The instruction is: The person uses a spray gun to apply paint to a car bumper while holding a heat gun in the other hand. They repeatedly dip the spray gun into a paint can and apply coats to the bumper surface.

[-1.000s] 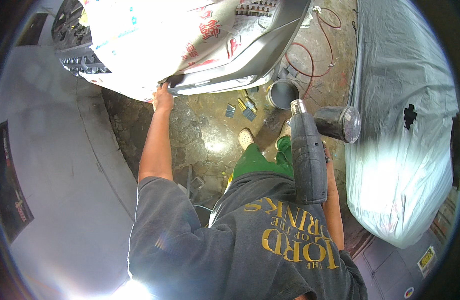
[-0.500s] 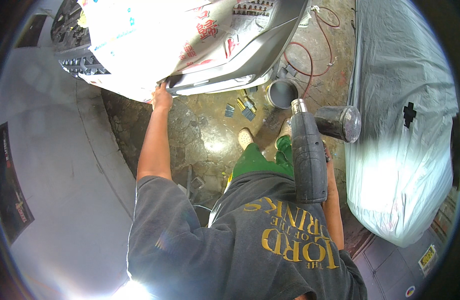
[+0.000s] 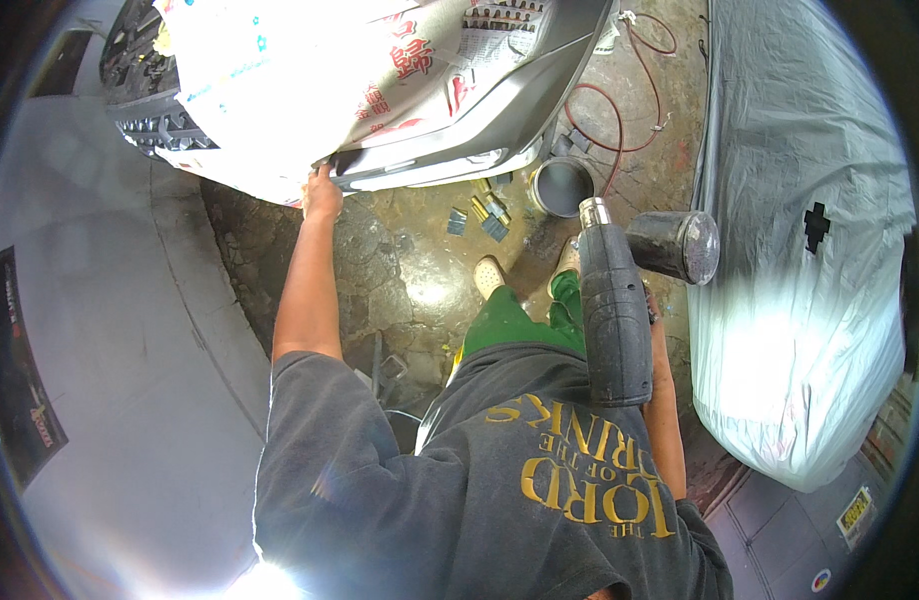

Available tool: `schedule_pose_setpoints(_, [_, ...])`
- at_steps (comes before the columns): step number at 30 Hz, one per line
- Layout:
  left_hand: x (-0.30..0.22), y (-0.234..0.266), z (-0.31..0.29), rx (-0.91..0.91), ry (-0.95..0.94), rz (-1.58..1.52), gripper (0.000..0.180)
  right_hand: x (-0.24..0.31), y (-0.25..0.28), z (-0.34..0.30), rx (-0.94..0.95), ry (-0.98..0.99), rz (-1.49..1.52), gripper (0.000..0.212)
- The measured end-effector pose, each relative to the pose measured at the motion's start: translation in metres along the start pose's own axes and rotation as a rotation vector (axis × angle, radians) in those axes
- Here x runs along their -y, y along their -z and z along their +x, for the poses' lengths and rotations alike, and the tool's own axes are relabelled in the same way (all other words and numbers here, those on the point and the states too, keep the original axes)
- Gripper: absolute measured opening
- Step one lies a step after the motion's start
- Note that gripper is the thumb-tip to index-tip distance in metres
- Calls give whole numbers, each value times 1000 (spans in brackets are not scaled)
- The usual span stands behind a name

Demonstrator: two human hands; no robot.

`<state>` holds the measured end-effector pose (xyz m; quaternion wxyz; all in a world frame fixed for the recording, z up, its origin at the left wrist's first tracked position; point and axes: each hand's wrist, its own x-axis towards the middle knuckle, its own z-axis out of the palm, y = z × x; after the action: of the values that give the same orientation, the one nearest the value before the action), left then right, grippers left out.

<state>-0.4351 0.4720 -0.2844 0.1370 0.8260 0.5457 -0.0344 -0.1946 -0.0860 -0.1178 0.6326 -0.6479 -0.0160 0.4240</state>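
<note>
My left hand (image 3: 323,193) reaches forward with fingers closed at the lower edge of a grey car bumper (image 3: 420,172), where printed masking paper (image 3: 280,110) meets it. Exactly which layer the fingertips pinch is hard to see. My right hand (image 3: 653,305) is mostly hidden behind a black heat gun (image 3: 617,320) that it grips. The gun's silver nozzle (image 3: 595,211) points away from me, toward the bumper side. A dark cylinder with a round, shiny end (image 3: 698,248) sticks out to the right of the gun; how it joins the gun is hidden.
A round bucket (image 3: 563,187) stands on the stained floor beyond my feet. Small yellow and dark pieces (image 3: 492,212) lie left of it. A red hose (image 3: 622,125) loops across the floor. Plastic sheeting (image 3: 780,330) covers something large at right; a grey panel (image 3: 130,290) spans the left.
Both hands and the heat gun keep nearly the same place. The masking paper's surface has shifted slightly near the bumper.
</note>
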Motion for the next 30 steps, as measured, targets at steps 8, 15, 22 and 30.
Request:
schedule_pose_setpoints(8, [78,-41,34,-253,497,-554,32,-12,5,7,68,-93,97,76])
schedule_pose_setpoints(15, [-11,-75,20,40,837,-1252,52,2,-1,-3,-26,-99,78,77])
schedule_pose_setpoints(22, [-3,-62,34,-71,1081,-1333,57,1,0,-4,-77,-71,-25,71])
schedule_pose_setpoints(30, [-28,-63,22,28,1106,-1487,56,-22,19,0,41,96,-177,67])
